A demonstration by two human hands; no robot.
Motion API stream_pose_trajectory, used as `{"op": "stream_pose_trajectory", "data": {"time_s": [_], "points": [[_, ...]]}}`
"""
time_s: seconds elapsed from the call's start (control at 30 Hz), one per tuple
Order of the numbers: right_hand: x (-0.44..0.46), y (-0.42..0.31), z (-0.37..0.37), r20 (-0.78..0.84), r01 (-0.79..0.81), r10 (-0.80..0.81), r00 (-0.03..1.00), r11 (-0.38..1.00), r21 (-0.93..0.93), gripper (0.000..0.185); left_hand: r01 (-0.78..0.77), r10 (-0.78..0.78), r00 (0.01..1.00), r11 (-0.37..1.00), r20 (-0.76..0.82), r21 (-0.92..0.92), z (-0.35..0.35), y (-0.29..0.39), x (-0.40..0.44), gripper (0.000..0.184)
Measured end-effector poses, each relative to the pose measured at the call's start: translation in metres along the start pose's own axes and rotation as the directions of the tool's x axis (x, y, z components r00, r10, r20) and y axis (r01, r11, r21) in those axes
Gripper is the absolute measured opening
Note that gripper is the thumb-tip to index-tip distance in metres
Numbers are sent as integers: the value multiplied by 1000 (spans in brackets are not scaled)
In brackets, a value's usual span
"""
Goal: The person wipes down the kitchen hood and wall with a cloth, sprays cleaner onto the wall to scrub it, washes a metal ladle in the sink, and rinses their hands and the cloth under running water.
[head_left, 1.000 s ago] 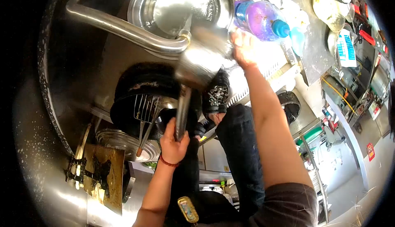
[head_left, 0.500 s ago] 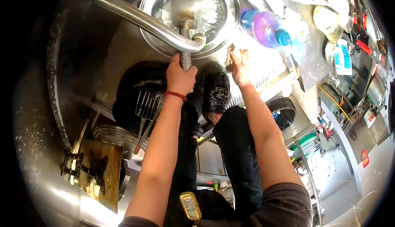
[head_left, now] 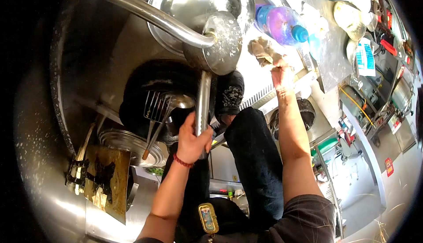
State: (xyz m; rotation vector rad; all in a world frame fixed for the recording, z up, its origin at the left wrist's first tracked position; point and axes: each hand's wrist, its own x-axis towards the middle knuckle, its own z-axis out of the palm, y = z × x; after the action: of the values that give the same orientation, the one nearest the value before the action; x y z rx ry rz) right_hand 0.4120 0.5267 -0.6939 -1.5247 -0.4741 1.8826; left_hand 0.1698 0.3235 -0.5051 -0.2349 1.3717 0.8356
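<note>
My left hand (head_left: pixel 194 138) is closed around the thick metal handle of a large ladle (head_left: pixel 222 42). Its round, wet bowl is held up under the end of the bent faucet pipe (head_left: pixel 154 18). Behind the ladle stands a wide metal basin (head_left: pixel 165 38), its rim partly hidden by the pipe and ladle. Farther right, my right hand (head_left: pixel 283 73) grips a crumpled tan cloth (head_left: pixel 263 51) by one side, just above the bright metal surface. A purple bottle with a blue cap (head_left: pixel 280 25) lies beyond the cloth.
Below the faucet sits a black wok (head_left: pixel 139 86), with a wire skimmer (head_left: pixel 156 104) and a smaller ladle (head_left: pixel 181 101) over it. A lidded metal pot (head_left: pixel 128 145) is at lower left. A slotted drain edge (head_left: pixel 255 97) runs beside my legs.
The ladle has come up out of the basin and toward me, with my left hand lower. My right hand has shifted right, and the cloth now shows clearly in it.
</note>
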Motion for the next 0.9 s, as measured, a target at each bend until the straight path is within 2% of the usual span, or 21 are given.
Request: {"op": "stream_pose_trajectory", "data": {"time_s": [0.13, 0.17, 0.2, 0.27, 0.3, 0.33, 0.37, 0.43, 0.47, 0.5, 0.57, 0.6, 0.63, 0.67, 0.7, 0.73, 0.77, 0.8, 0.83, 0.87, 0.9], "points": [[-17, 1, 4, 24, -278, 280, 960, 930, 240, 24, -13, 15, 1000, 997, 25, -75, 11, -22, -13, 43], [-7, 28, -29, -20, 20, -37, 999, 836, -549, 33, -14, 14, 1000, 1000, 17, -3, 13, -27, -12, 43], [-4, 41, -51, 179, 219, -278, 944, 122, -968, 43, -9, 8, 1000, 998, 10, 67, 17, -30, -13, 43], [-13, 59, -7, 555, 431, -489, 672, -351, -831, 20, -16, 18, 1000, 984, -6, 177, 22, -33, -11, 47], [10, 78, -23, 557, 433, -497, 665, -351, -830, 20, -77, 81, 997, 960, -3, 269, 22, -36, -4, 47], [39, 96, -45, 299, 364, -417, 858, 85, -927, 18, -125, 132, 991, 926, 5, 357, 23, -39, -2, 47], [52, 92, -35, 74, 165, -201, 977, 486, -858, 20, -121, 128, 992, 926, 4, 357, 25, -42, -2, 47], [45, 55, 2, -172, -97, 12, 985, 864, -494, 24, -193, 209, 978, 900, 2, 390, 24, -42, 3, 46], [34, 25, 39, -289, -192, 118, 950, 951, -242, 28, -182, 199, 980, 902, -1, 391, 23, -40, 1, 46], [52, 27, 5, -250, -147, -16, 968, 771, -619, 25, -147, 160, 987, 903, 3, 404, 23, -38, -2, 46], [49, 11, -2, -71, 84, -229, 971, 601, -795, 18, -168, 185, 983, 872, 8, 459, 22, -36, -2, 46], [19, -1, 3, -24, 239, -338, 941, 711, -661, 16, -250, 287, 958, 800, 19, 545, 19, -41, -1, 48], [-4, -7, 7, 83, 317, -370, 925, 634, -705, 18, -254, 286, 958, 813, 22, 524, 18, -37, -3, 49], [7, 21, -31, -5, 77, -77, 997, 996, 38, 21, -249, 276, 961, 828, 22, 502, 19, -36, -7, 50], [0, 35, -22, -83, -36, 26, 996, 992, -121, 18, -247, 272, 962, 828, 23, 503, 19, -36, -10, 50], [2, 54, -19, -11, 81, -101, 995, 857, -509, 19, -249, 282, 959, 802, 24, 542, 18, -36, -10, 51], [4, 72, -15, 61, 182, -226, 972, 565, -805, 19, -254, 294, 955, 776, 24, 578, 18, -38, -6, 51], [13, 89, -22, 431, 407, -318, 845, -141, -902, 23, -257, 296, 955, 775, 27, 577, 17, -42, -3, 51], [20, 79, -3, 205, 222, -222, 953, 52, -974, 30, -311, 355, 934, 757, 38, 574, 17, -46, -1, 51], [45, 89, -10, 275, 321, -424, 863, 39, -946, 29, -361, 410, 911, 737, 48, 572, 16, -47, 0, 50], [45, 94, -28, 270, 314, -414, 869, 40, -949, 29, -307, 360, 933, 769, 16, 561, 16, -45, -4, 50]]}}
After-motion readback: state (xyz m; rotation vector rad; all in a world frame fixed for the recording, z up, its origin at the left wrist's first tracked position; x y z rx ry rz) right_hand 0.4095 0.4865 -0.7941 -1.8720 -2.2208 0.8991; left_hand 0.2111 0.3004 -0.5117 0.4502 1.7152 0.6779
